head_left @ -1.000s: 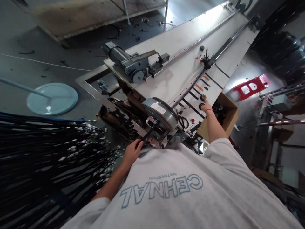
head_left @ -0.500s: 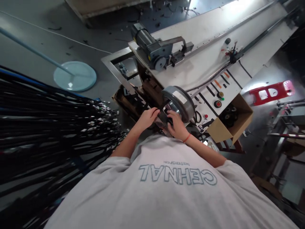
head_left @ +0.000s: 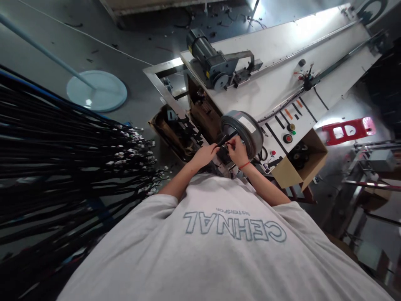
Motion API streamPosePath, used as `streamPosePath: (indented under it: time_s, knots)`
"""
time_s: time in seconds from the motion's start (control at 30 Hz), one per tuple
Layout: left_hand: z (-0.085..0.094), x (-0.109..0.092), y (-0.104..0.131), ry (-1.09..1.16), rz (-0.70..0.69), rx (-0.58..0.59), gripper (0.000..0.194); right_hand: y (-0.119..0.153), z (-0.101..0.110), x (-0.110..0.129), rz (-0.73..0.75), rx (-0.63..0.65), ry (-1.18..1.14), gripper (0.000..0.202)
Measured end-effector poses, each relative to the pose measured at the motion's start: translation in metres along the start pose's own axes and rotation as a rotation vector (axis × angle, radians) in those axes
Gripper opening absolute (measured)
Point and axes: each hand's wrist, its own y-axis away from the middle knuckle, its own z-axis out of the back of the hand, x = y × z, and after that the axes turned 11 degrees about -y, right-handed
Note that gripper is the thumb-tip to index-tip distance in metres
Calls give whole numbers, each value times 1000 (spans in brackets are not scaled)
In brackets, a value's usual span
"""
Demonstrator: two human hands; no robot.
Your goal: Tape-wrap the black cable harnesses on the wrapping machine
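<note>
Close in front of my body, both hands work beside a grey round machine head [head_left: 250,129] with a pale label. My left hand [head_left: 205,156] has its fingers pinched on one end of a black cable-like strip [head_left: 223,140]. On the other side, my right hand [head_left: 239,154], with a red band at the wrist, pinches the same strip near the opening of the round head. Whether the strip is cable or tape I cannot make out. Part of it is hidden by my fingers.
A long white bench [head_left: 266,83] carries a motor unit [head_left: 205,54], buttons and several short strips. An open cardboard box [head_left: 313,167] holds dark rolls at right. Black cables [head_left: 78,154] with white connectors hang at left. Behind them a round pale base [head_left: 97,94] stands on the floor.
My hands have come closer together, and the black strip now shows between them. My right fingers have changed from spread at the round head to a pinch. The view has shifted slightly.
</note>
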Motion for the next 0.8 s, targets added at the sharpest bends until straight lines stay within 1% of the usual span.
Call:
streamPosePath:
  time_s: [0.07, 0.17, 0.23, 0.3, 0.37, 0.43, 0.53, 0.57, 0.6, 0.67, 0.7, 0.73, 0.77, 0.8]
  knots:
    - [-4, -1, 0, -93, 0, 38, 37, -6, 1, 0, 10, 7, 6, 9]
    - [-7, -4, -1, -134, -33, 67, 38, -9, -1, 0, 42, 0, 122, 13]
    - [-7, -5, -1, -134, -36, 65, 38, -7, -2, 0, 118, 27, 189, 16]
    - [-7, -5, -1, -128, -31, 58, 38, -3, 0, 1, 204, 61, 198, 22]
    - [-8, -5, -1, -116, -38, 49, 37, -1, 4, 2, 273, 70, 189, 30]
    - [-8, -4, -1, -98, -53, 46, 36, -3, 8, 3, 317, 71, 202, 29]
    - [-7, -6, 2, -59, -68, 47, 35, -12, 9, 5, 308, 107, 282, 9]
    - [-6, -8, 3, -55, -71, 46, 35, -15, 6, 6, 284, 113, 312, 9]
    - [-6, -10, 5, -58, -71, 38, 35, -18, 3, 9, 253, 106, 339, 15]
    - [-5, -12, 7, -61, -63, -5, 36, -19, -5, 16, 190, 71, 359, 24]
    - [-6, -12, 8, -41, -55, -35, 36, -18, -8, 19, 182, 78, 340, 26]
    - [-8, -10, 10, 0, -44, -68, 36, -15, -7, 21, 194, 106, 300, 25]
    - [-11, -7, 11, 53, -30, -86, 36, -11, -2, 21, 214, 140, 244, 22]
    - [-16, -1, 14, 104, -9, -77, 35, -6, 9, 18, 224, 148, 185, 21]
